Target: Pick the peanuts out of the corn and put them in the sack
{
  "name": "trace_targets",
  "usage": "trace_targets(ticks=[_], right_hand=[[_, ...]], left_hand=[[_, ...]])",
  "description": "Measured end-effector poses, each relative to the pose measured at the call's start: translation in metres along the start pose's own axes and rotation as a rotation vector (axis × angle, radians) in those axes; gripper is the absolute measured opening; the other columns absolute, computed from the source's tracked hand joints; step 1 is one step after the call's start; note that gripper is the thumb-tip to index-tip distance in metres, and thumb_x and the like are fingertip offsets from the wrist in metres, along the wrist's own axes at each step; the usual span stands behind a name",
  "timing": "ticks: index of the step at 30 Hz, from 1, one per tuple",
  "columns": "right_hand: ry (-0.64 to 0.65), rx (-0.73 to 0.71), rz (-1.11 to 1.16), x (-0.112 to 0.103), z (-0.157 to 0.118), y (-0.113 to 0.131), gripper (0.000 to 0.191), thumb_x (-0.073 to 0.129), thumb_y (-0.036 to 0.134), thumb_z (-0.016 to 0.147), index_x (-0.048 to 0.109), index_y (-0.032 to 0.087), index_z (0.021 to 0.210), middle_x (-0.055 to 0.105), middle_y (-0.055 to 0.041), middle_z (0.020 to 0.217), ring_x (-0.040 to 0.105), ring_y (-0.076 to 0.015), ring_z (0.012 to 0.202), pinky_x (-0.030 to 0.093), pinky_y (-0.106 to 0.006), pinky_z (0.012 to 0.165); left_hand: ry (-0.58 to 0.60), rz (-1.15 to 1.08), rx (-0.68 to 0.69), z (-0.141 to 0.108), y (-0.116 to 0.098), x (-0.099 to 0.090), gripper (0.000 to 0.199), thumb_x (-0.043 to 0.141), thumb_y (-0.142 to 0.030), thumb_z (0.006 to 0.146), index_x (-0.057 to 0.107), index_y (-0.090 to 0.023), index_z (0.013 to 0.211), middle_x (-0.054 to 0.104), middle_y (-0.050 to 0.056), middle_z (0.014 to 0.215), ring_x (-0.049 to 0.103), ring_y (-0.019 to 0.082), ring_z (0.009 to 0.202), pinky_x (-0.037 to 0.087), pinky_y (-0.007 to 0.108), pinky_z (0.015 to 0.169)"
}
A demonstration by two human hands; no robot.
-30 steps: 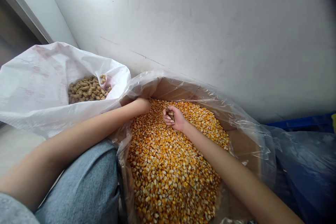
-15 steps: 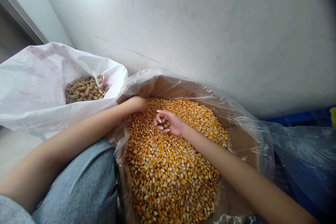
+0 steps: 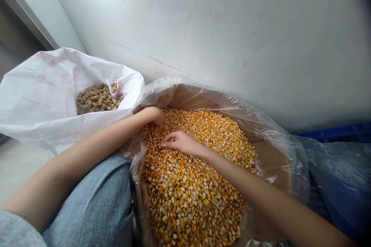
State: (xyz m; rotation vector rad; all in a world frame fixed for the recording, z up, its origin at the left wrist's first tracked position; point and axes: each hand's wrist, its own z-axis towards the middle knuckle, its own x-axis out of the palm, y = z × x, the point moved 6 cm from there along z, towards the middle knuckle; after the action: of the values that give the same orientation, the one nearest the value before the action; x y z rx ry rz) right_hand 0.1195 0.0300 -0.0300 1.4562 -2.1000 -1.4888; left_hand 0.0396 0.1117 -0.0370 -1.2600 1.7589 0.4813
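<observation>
Yellow and orange corn kernels point(image 3: 197, 185) fill a plastic-lined cardboard box in front of me. My right hand point(image 3: 180, 141) is palm down over the kernels, its fingers curled with the tips at the corn. Its turned palm hides the peanuts seen in it a moment before; none show fallen on the corn nearby. My left hand point(image 3: 159, 116) reaches over the box's left edge, bent down at the wrist, its fingers out of sight against or in the corn. Unshelled peanuts point(image 3: 98, 98) lie in a white woven sack point(image 3: 52, 92) left of the box.
Clear plastic lining point(image 3: 272, 131) stands up around the box rim. A pale wall point(image 3: 217, 38) rises right behind it. My denim-covered knee point(image 3: 92, 204) is against the left side. A blue object point(image 3: 339, 131) and more plastic sheeting lie to the right.
My right hand has turned from palm up, showing peanuts, to palm down, with its fingertips lowered to the corn. My left hand stays in nearly the same place. The view has shifted slightly.
</observation>
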Motion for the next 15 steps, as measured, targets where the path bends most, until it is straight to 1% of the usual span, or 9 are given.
trace_targets(ticks=[1,2,3,5,7,9,11,13,15], right_hand=[[0.036,0.033,0.171,-0.004,0.0,-0.004,0.027,0.056,0.039,0.064,0.06,0.016,0.077,0.043,0.0041,0.049,0.033,-0.0049,0.04,0.023,-0.018,0.038],[0.063,0.057,0.353,-0.009,-0.001,-0.007,0.026,0.053,0.039,0.066,0.057,0.017,0.077,0.038,0.0057,0.048,0.028,-0.0038,0.037,0.019,-0.017,0.035],[0.08,0.066,0.536,-0.015,-0.001,-0.008,0.023,0.05,0.038,0.067,0.055,0.017,0.075,0.034,0.0065,0.048,0.024,-0.0032,0.036,0.016,-0.017,0.034],[0.095,0.036,0.835,-0.028,-0.002,-0.009,0.017,0.044,0.034,0.069,0.049,0.017,0.067,0.033,0.0058,0.05,0.024,-0.0033,0.036,0.012,-0.015,0.033],[0.105,0.005,0.993,-0.038,-0.001,-0.01,0.017,0.04,0.031,0.068,0.044,0.016,0.061,0.036,0.0039,0.053,0.028,-0.004,0.039,0.012,-0.015,0.032],[0.098,0.027,1.016,-0.043,0.002,-0.014,0.02,0.04,0.033,0.068,0.04,0.016,0.057,0.039,0.0022,0.055,0.032,-0.0048,0.041,0.013,-0.015,0.032],[0.019,0.081,0.946,-0.045,0.009,-0.021,0.027,0.043,0.037,0.068,0.035,0.016,0.053,0.037,0.0026,0.053,0.031,-0.0044,0.04,0.011,-0.015,0.032],[-0.114,0.106,0.794,-0.047,0.019,-0.027,0.029,0.049,0.039,0.066,0.034,0.017,0.054,0.034,0.0045,0.05,0.026,-0.0034,0.037,0.009,-0.015,0.032],[-0.247,0.058,0.559,-0.048,0.032,-0.024,0.023,0.052,0.036,0.065,0.04,0.017,0.06,0.035,0.0053,0.05,0.025,-0.0038,0.037,0.013,-0.016,0.033]], left_hand=[[0.049,-0.057,0.003,-0.004,-0.002,-0.001,0.013,0.049,-0.007,0.053,0.054,-0.011,0.041,0.044,0.001,0.03,0.042,0.01,0.033,0.037,0.021,0.044],[0.069,-0.165,0.009,-0.007,-0.004,-0.004,0.013,0.047,-0.01,0.057,0.055,-0.011,0.046,0.045,0.0,0.033,0.041,0.009,0.033,0.036,0.021,0.042],[0.059,-0.332,0.02,-0.01,-0.007,-0.008,0.013,0.046,-0.013,0.061,0.055,-0.011,0.052,0.045,0.0,0.036,0.04,0.009,0.034,0.035,0.021,0.041],[0.021,-0.792,0.058,-0.012,-0.012,-0.017,0.013,0.046,-0.021,0.067,0.052,-0.013,0.059,0.044,-0.002,0.042,0.039,0.006,0.035,0.033,0.018,0.038],[0.047,-1.281,0.105,-0.013,-0.016,-0.023,0.016,0.045,-0.026,0.07,0.047,-0.014,0.06,0.04,-0.004,0.045,0.035,0.004,0.034,0.03,0.016,0.034],[0.134,-1.667,0.186,-0.015,-0.021,-0.028,0.02,0.043,-0.028,0.073,0.042,-0.015,0.057,0.035,-0.006,0.044,0.029,0.002,0.031,0.025,0.014,0.03],[0.198,-1.917,0.277,-0.018,-0.024,-0.036,0.023,0.043,-0.03,0.075,0.039,-0.015,0.057,0.032,-0.007,0.044,0.025,0.001,0.03,0.02,0.012,0.028],[0.232,-2.053,0.344,-0.022,-0.026,-0.042,0.025,0.043,-0.032,0.076,0.04,-0.015,0.058,0.033,-0.006,0.046,0.025,0.001,0.03,0.019,0.011,0.026],[0.229,-2.112,0.369,-0.025,-0.027,-0.045,0.023,0.043,-0.031,0.077,0.041,-0.015,0.061,0.036,-0.006,0.048,0.027,0.001,0.03,0.019,0.011,0.026]])
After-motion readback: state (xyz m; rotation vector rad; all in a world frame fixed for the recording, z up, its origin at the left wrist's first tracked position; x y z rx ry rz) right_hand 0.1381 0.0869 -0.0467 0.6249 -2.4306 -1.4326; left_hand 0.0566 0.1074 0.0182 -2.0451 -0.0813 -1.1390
